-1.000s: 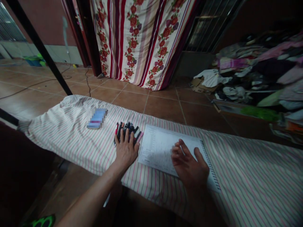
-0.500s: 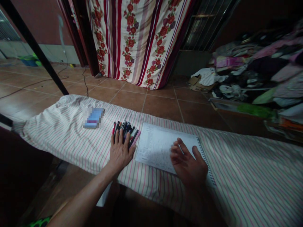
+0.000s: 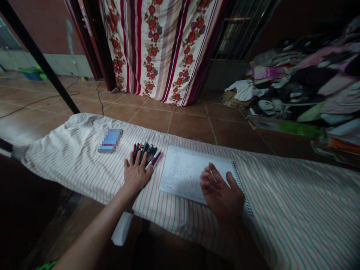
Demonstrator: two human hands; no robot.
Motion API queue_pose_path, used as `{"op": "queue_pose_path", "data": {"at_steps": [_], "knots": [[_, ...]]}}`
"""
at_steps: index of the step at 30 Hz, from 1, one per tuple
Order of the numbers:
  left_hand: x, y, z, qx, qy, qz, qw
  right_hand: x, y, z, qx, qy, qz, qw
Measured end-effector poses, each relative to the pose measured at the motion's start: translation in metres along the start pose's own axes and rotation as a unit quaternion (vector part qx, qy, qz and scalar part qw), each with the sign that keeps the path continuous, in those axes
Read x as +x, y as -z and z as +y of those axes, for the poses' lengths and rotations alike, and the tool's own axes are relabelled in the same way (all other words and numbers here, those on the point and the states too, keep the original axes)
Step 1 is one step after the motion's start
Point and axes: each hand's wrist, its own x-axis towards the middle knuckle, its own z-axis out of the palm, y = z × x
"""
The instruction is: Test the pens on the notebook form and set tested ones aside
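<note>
Several pens (image 3: 149, 150) lie side by side in a bunch on the striped cloth (image 3: 284, 202). My left hand (image 3: 137, 173) rests palm down over their near ends, its fingers spread; parts of the pens are hidden under it. To the right lies a spiral notebook (image 3: 182, 165) with faint writing or print on its page, its wire binding along the right side. Above the notebook's right half I hold my right hand (image 3: 222, 191) with the palm turned inward, fingers slightly curled and thumb apart, nothing in it. Whether it touches the page I cannot tell.
A blurred-out blue rectangular thing (image 3: 110, 141) lies on the cloth left of the pens. Beyond is a tiled floor (image 3: 191, 125) with a floral curtain (image 3: 153, 52). A heap of clothes (image 3: 298, 82) is at the right, and a dark pole (image 3: 42, 60) slants at the left.
My left hand has slid slightly left and toward me, uncovering more of the pens. My right hand keeps nearly the same pose over the notebook.
</note>
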Motion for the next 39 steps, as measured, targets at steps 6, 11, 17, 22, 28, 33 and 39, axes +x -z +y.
{"op": "queue_pose_path", "data": {"at_steps": [6, 11, 17, 22, 28, 33, 39], "knots": [[0.003, 0.004, 0.004, -0.004, -0.019, 0.026, 0.999, 0.000, 0.000, 0.000, -0.004, 0.002, 0.008, 1.000], [0.001, 0.002, 0.016, -0.019, -0.043, 0.026, 0.999, 0.001, 0.000, 0.000, 0.000, 0.001, 0.018, 1.000], [0.006, -0.006, 0.014, -0.010, -0.021, 0.027, 0.999, 0.000, -0.001, -0.001, 0.008, -0.003, 0.019, 1.000], [0.014, -0.006, 0.009, -0.002, 0.006, 0.045, 0.999, 0.000, -0.002, -0.002, 0.010, -0.008, 0.022, 1.000], [0.014, -0.007, 0.010, 0.003, -0.009, 0.059, 0.998, 0.003, 0.004, 0.002, -0.116, 0.023, 0.040, 0.992], [0.009, -0.009, 0.013, -0.010, -0.042, 0.063, 0.997, 0.002, 0.009, 0.029, -0.476, 0.167, 0.024, 0.863], [0.007, -0.013, 0.013, -0.028, -0.059, 0.050, 0.997, -0.003, 0.010, 0.048, -0.579, 0.187, 0.004, 0.793]]}}
